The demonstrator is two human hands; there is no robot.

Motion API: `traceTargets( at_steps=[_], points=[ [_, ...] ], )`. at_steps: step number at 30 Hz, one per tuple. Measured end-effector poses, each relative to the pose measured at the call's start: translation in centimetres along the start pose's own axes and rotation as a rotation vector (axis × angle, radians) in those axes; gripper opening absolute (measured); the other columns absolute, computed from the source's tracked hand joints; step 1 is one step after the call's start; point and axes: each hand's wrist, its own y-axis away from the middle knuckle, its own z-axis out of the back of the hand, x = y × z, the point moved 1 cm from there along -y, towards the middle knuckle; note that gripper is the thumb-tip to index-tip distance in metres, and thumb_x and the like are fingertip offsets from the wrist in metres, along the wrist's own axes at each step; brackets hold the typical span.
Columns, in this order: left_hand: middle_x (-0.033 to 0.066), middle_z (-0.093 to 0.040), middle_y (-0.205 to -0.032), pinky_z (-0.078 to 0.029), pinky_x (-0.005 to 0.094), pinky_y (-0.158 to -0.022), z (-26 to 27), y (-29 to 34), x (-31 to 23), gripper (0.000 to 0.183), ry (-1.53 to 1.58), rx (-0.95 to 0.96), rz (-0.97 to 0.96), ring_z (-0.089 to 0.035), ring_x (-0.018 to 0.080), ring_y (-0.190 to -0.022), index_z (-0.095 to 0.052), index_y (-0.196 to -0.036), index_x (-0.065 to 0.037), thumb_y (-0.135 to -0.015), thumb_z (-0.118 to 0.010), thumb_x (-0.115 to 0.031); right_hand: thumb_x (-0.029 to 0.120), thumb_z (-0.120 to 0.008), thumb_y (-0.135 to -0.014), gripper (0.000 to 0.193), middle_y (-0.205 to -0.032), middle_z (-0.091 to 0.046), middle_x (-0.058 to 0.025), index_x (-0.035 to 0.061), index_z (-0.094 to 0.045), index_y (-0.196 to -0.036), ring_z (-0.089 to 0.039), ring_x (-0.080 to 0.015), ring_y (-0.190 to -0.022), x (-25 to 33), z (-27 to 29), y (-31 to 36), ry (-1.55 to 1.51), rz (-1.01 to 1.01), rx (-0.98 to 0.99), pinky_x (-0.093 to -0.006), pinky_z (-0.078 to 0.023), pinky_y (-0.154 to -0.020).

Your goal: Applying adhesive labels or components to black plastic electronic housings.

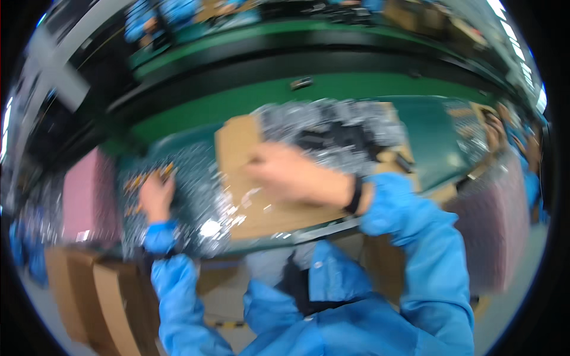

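Note:
My left hand (157, 197) is at the left of the bench, its fingers bent in among small orange-tipped parts (135, 183) on clear plastic wrap (199, 178). What its fingertips close on is too blurred to name. Over a flat sheet of brown cardboard (282, 221), my right hand (285, 172) is smeared by motion, its fingers curled. I cannot make out anything in it. Beyond that hand, a heap of clear plastic bags (282, 121) and black parts (341, 137) lies on the cardboard. A small dark piece (404, 162) sits at the heap's right.
Pink wrapped blocks stand at the left (89, 199) and right (496, 219) of the green bench (424, 127). Cardboard boxes (77, 291) are below left. A small dark object (301, 83) lies on the green ledge. At far right is another person's hand (494, 132).

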Motion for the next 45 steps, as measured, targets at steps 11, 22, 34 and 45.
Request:
traceTargets(
  at_steps=[11,22,34,45],
  points=[
    [0.0158,-0.068,-0.084,-0.051,0.0463,-0.076,-1.8,0.5,2.6,0.03,-0.036,-0.097,0.015,-0.066,0.0376,-0.083,-0.061,-0.097,-0.005,-0.08,-0.074,-0.027,0.0,-0.063,-0.072,0.039,-0.107,-0.052,-0.017,-0.0026,-0.058,-0.111,-0.054,-0.0358,-0.103,7.0,-7.1,4.0,-0.687,-0.64,-0.356,-0.042,-0.047,-0.087],
    [0.0168,-0.074,-0.087,-0.054,0.0468,-0.067,0.7,1.4,-0.4,0.05,-0.25,-0.129,0.059,-0.071,0.0363,-0.077,-0.076,-0.088,-0.007,-0.085,-0.061,-0.055,0.001,-0.067,-0.063,0.055,-0.108,-0.054,-0.0138,-0.0014,-0.051,-0.116,-0.05,-0.0314,-0.106,5.0,-8.7,6.4,-0.173,-0.338,-0.296,-0.0384,-0.044,-0.093],
    [0.0173,-0.071,-0.089,-0.052,0.0392,-0.071,-6.0,-2.7,14.5,0.035,-0.078,0.075,0.195,-0.067,0.0258,-0.079,-0.068,-0.097,-0.002,-0.082,-0.071,-0.034,0.009,-0.064,-0.074,0.042,-0.104,-0.054,-0.0157,0.0014,-0.053,-0.114,-0.052,-0.0329,-0.1,9.2,-8.2,6.9,-0.137,-0.284,-0.425,-0.0408,-0.045,-0.086],
    [0.002,-0.066,-0.082,-0.046,0.0233,-0.07,6.6,10.9,-5.2,0.013,0.594,-0.172,-0.103,-0.056,0.0081,-0.075,-0.068,-0.094,0.002,-0.087,-0.074,-0.007,-0.009,-0.066,-0.073,0.05,-0.122,-0.059,-0.0193,-0.0009,-0.061,-0.121,-0.061,-0.0363,-0.108,7.5,-1.8,9.9,-0.278,-0.471,-0.434,-0.0382,-0.052,-0.09]
  ],
)
